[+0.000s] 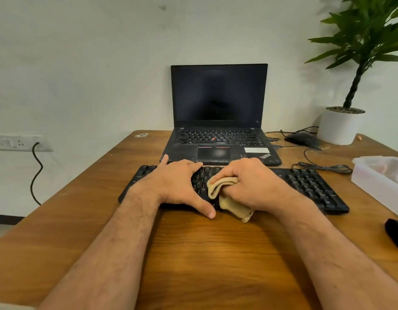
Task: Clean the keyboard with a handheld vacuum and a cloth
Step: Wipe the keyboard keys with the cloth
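A black keyboard lies across the wooden table in front of an open laptop. My left hand rests flat on its left half, fingers spread over the far edge and thumb at the near edge. My right hand grips a folded tan cloth and holds it against the keys near the keyboard's middle. A loose end of the cloth hangs over the keyboard's front edge onto the table. A black object sits at the right edge of the table; I cannot tell whether it is the vacuum.
A black laptop with a dark screen stands behind the keyboard. A wired mouse, its coiled cable, a white potted plant and a translucent plastic box are on the right. A wall socket is on the left.
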